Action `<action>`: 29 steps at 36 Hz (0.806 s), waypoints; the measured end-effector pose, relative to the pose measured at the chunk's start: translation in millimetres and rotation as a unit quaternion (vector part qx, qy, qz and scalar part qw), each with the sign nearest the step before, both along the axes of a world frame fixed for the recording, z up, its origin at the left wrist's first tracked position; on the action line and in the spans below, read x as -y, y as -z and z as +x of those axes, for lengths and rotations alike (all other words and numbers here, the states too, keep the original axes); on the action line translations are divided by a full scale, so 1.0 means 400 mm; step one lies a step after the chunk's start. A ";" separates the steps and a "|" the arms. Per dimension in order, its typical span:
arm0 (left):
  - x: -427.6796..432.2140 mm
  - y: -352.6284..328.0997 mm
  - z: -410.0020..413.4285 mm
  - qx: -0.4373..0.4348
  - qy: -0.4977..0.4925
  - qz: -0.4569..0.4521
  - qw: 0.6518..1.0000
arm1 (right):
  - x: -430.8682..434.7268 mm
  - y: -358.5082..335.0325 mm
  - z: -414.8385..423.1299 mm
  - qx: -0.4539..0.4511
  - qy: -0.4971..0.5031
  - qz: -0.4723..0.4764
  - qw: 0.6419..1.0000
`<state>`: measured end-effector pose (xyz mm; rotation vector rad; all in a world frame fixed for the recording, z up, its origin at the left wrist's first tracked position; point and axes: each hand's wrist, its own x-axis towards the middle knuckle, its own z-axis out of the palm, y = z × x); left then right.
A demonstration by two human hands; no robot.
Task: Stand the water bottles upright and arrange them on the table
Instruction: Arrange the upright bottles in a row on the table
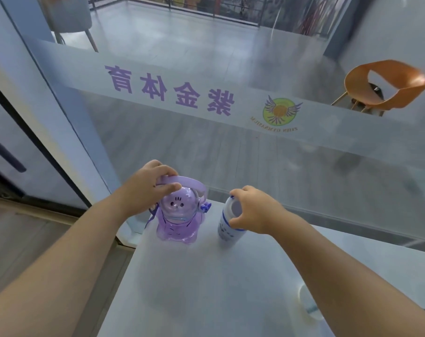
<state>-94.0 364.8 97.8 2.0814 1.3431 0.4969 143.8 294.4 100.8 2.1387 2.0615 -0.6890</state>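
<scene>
A purple see-through bottle shaped like a cartoon animal [177, 222] stands upright at the far left corner of the white table [206, 288]. My left hand [148, 188] grips the lilac carry handle on top of it. To its right a white bottle with blue print [227, 222] stands upright, its pale cap facing me. My right hand [257, 210] is closed around its top. Both bottles rest on the table, a short gap between them.
A glass wall with a frosted band and purple lettering [170, 91] runs right behind the table's far edge. The table's left edge drops to a wooden floor [36, 251]. Beyond the glass stands an orange chair [386, 86]. A blurred white object [309, 302] shows beside my right forearm.
</scene>
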 end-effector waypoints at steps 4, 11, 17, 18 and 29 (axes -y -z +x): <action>0.006 -0.003 -0.004 0.006 0.004 0.015 1.000 | -0.005 0.000 -0.007 0.002 0.001 -0.010 1.000; 0.025 -0.026 -0.010 -0.003 -0.025 0.120 0.993 | 0.005 -0.028 -0.009 0.006 -0.010 0.019 1.000; 0.070 -0.087 -0.019 -0.063 -0.007 0.173 0.983 | 0.059 -0.100 0.030 -0.016 0.000 0.154 0.988; 0.082 -0.098 -0.017 -0.073 -0.002 0.175 0.982 | 0.074 -0.110 0.040 -0.022 0.005 0.170 0.985; 0.290 -0.081 0.083 -0.133 0.046 0.120 0.983 | 0.337 -0.142 0.184 0.017 0.041 0.180 0.983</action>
